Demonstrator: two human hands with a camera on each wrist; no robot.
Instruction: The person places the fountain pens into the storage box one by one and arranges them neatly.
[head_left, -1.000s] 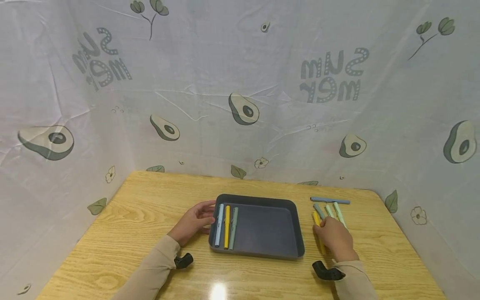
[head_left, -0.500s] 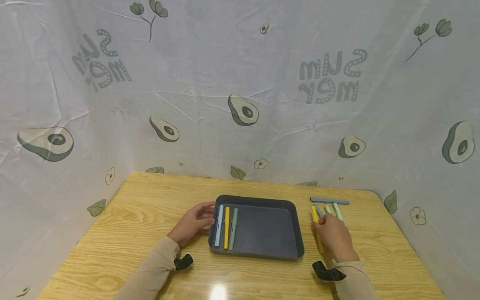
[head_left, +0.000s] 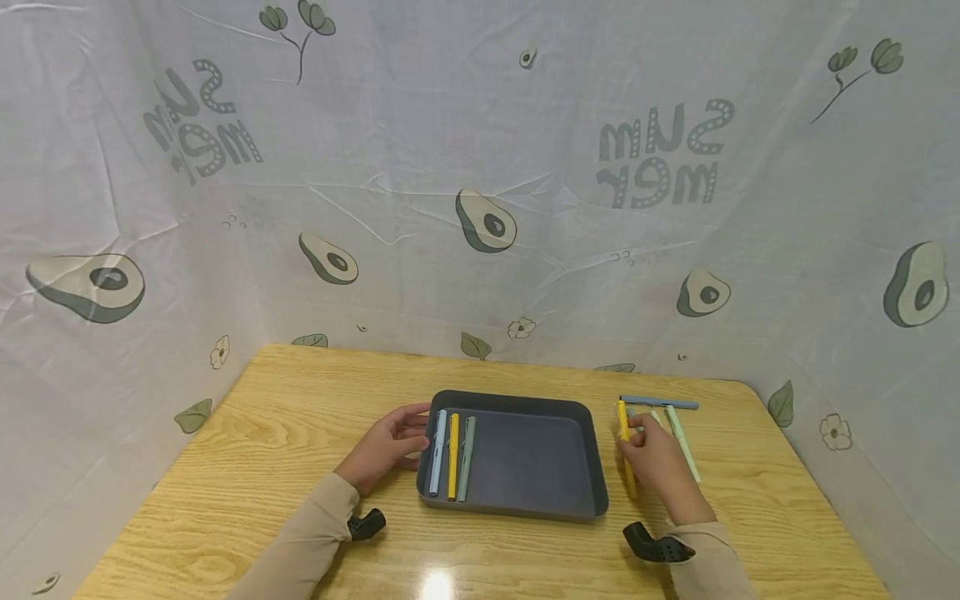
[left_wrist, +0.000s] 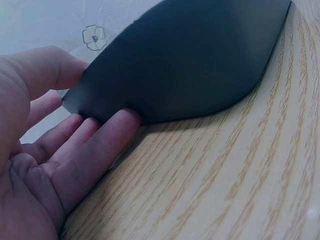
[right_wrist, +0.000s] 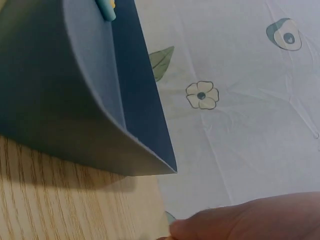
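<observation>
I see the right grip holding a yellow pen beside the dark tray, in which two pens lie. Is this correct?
Not quite: the head view shows that in the dark tray lie three, a light blue pen, a yellow pen and a green pen. The right grip does hold another yellow pen beside it.

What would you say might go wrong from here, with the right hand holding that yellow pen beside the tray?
The yellow pen in the right hand could catch the tray's near side wall if carried in low. The hand is close to the pale green pen and might nudge it. The left hand touches the tray, so a push might shift it and disturb the three pens inside.
</observation>
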